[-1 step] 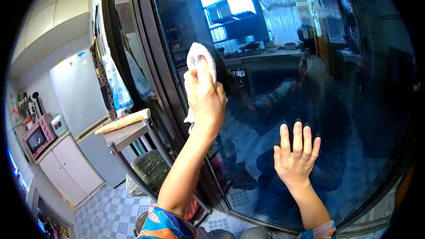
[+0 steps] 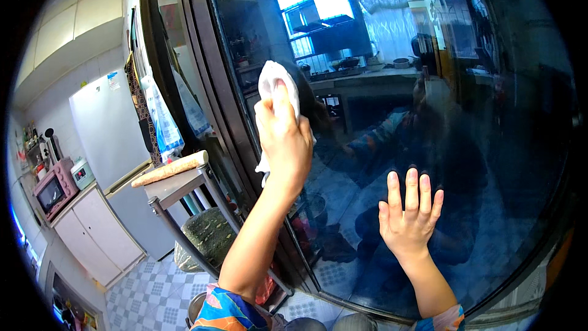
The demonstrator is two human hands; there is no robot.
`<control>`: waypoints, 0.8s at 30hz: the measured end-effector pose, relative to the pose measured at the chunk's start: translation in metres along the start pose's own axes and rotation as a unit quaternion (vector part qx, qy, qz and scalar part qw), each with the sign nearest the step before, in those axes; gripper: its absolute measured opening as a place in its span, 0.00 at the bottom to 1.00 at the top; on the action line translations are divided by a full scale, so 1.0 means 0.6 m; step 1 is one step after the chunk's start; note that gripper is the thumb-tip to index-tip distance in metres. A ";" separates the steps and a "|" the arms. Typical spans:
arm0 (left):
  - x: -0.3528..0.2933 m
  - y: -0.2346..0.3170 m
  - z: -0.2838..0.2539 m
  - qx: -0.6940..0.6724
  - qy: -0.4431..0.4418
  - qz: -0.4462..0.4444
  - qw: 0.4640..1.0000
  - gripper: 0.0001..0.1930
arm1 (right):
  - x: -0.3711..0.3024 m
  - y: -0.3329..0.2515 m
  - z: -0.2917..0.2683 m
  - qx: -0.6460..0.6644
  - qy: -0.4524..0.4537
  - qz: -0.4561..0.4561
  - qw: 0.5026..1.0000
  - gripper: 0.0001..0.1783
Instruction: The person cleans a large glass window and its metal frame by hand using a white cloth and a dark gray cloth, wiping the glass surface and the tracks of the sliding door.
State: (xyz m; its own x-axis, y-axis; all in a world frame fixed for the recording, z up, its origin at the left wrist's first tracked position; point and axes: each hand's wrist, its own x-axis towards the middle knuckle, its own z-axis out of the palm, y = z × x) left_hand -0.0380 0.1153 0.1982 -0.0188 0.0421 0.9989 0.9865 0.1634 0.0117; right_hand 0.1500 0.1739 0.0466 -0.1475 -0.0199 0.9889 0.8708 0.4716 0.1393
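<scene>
A large dark glass door panel (image 2: 508,147) with a dark frame stands in front of me and mirrors a kitchen. My left hand (image 2: 285,141) presses a crumpled white cloth (image 2: 267,77) against the glass close to its left frame (image 2: 211,61). The fingers bend over the cloth, and part of it hangs out below the palm. Lower and to the right, my right hand (image 2: 409,220) rests on the glass with fingers stretched out and nothing in it.
Left of the door, a small table (image 2: 174,189) bears a long pale rolling-pin-shaped thing (image 2: 171,168). Beneath sits a big green mottled gourd (image 2: 207,239). Farther left are a fridge (image 2: 107,129), a pink oven (image 2: 56,189) and a white cabinet (image 2: 98,233).
My left hand and the cloth have shifted down the glass by a very small amount. My right hand stays in place.
</scene>
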 end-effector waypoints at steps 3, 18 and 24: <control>-0.089 0.024 -0.004 -0.004 -0.044 0.003 0.999 0.35 | -0.005 -0.005 0.003 -0.001 -0.001 0.000 1.000 0.26; -0.124 -0.073 -0.020 0.024 -0.039 -0.095 0.994 0.30 | -0.019 -0.011 -0.005 -0.003 0.004 -0.006 1.000 0.24; -0.223 -0.104 -0.053 -0.064 -0.022 -0.224 0.972 0.25 | -0.058 0.021 -0.009 0.000 -0.060 -0.054 0.997 0.29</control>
State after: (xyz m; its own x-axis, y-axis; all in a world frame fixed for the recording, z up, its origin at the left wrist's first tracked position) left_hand -0.0921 0.0678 0.0650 -0.4557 0.0377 0.8894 0.8897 0.0515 0.4537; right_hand 0.1686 0.1759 0.0143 -0.2954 0.0359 0.9547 0.8466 0.4729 0.2441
